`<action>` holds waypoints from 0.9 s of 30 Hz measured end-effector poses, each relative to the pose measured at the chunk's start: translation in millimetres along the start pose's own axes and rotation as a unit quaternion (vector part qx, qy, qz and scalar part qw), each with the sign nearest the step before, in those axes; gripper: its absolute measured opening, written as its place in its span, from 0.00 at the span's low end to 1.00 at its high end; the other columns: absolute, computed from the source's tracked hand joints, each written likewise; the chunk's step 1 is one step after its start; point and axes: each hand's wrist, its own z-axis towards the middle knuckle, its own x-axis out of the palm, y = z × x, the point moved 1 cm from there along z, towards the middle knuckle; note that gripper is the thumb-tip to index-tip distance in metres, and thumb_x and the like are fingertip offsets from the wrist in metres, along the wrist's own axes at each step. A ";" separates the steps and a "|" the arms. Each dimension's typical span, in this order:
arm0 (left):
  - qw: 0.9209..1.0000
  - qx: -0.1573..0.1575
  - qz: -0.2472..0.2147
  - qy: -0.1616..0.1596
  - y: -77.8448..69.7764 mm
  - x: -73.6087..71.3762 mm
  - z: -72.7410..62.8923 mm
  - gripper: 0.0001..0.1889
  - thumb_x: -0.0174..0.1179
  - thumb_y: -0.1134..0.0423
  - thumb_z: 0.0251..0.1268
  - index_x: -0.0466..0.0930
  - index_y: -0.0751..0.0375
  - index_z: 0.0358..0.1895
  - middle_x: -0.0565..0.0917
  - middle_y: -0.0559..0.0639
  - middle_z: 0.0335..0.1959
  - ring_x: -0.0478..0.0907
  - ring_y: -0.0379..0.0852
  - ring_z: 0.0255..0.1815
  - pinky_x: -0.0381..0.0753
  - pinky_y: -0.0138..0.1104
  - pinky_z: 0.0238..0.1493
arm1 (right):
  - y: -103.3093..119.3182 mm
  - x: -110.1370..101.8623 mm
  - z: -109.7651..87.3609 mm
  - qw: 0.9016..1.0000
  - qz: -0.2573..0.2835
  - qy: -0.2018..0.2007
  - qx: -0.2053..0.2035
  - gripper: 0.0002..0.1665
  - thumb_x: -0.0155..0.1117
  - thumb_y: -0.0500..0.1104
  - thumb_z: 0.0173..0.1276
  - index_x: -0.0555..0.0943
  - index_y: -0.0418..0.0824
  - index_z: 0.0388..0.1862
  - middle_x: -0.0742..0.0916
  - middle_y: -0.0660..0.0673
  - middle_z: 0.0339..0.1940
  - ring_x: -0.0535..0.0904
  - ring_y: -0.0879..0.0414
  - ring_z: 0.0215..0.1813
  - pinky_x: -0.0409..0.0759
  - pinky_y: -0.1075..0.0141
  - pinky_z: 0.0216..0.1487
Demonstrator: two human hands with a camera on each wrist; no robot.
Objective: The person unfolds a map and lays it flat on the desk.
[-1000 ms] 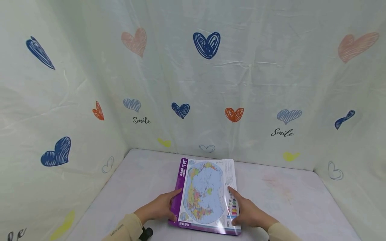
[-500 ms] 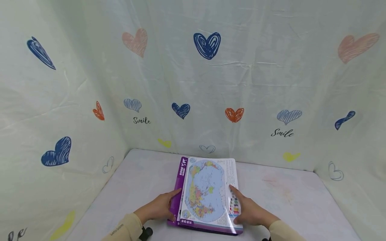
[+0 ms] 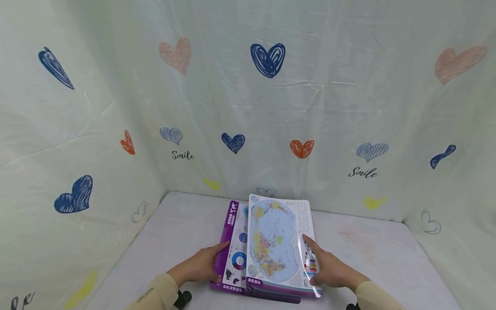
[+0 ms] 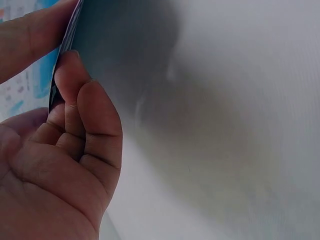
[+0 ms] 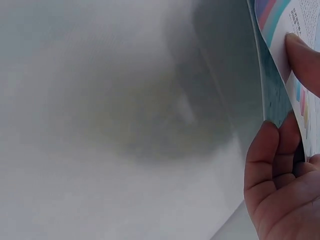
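My left hand (image 3: 198, 265) grips the left edge of a purple-bordered map sheet (image 3: 239, 232), which has blue circle charts on its exposed strip. In the left wrist view, the fingers of my left hand (image 4: 75, 160) curl under the edge of the sheets. With my right hand (image 3: 334, 268) I hold a glossy world map (image 3: 273, 241) by its right edge; it overlaps the purple-bordered sheet and is offset to the right. The right wrist view has the thumb of my right hand (image 5: 285, 185) on the printed face and the fingers beneath, with a teal-backed layer (image 5: 272, 85) showing behind.
Under the sheets is a pale table (image 3: 360, 249) with faint coloured smudges. A whitish curtain (image 3: 329, 107) printed with hearts and "Smile" stands behind and at both sides. Black round pieces show by both sleeves, one at the left cuff (image 3: 186, 297).
The world map has slid right and slightly away from me with my right hand, uncovering a strip of the sheet beneath. My left hand and its sheet have shifted slightly left.
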 end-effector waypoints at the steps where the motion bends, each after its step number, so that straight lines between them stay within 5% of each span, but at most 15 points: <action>1: 1.000 -0.004 0.001 0.000 1.0 -1.0 -0.5 0.55 0.81 0.69 0.38 0.61 0.62 0.76 0.71 0.68 0.67 0.72 0.64 0.62 0.68 0.61 0.63 | -1.2 -1.9 -0.4 1.000 0.001 0.000 0.002 0.75 0.83 0.33 0.39 0.47 0.43 0.82 0.80 0.39 0.50 0.72 0.51 0.34 0.74 0.56 0.40; 12: 0.999 -0.029 0.014 -0.006 12.1 -14.4 -7.3 0.55 0.80 0.68 0.39 0.61 0.59 0.76 0.70 0.67 0.68 0.73 0.62 0.61 0.68 0.61 0.63 | -17.1 -24.0 -10.0 1.000 0.001 -0.005 0.004 0.77 0.82 0.31 0.40 0.44 0.46 0.83 0.81 0.39 0.50 0.74 0.52 0.32 0.74 0.62 0.35; 20: 0.998 -0.043 0.030 -0.023 27.3 -27.7 -15.6 0.54 0.81 0.68 0.37 0.63 0.57 0.76 0.72 0.65 0.67 0.74 0.58 0.56 0.71 0.61 0.61 | -28.9 -39.2 -15.0 0.998 -0.012 -0.022 0.050 0.77 0.83 0.32 0.39 0.45 0.47 0.82 0.79 0.38 0.56 0.73 0.52 0.33 0.74 0.61 0.38; 27: 0.997 -0.058 0.039 -0.036 39.0 -38.1 -23.3 0.54 0.81 0.69 0.36 0.64 0.57 0.75 0.73 0.66 0.66 0.73 0.64 0.61 0.73 0.60 0.60 | -40.9 -51.8 -21.6 0.997 -0.026 -0.031 0.068 0.77 0.83 0.33 0.38 0.45 0.48 0.82 0.77 0.36 0.59 0.73 0.52 0.35 0.74 0.59 0.40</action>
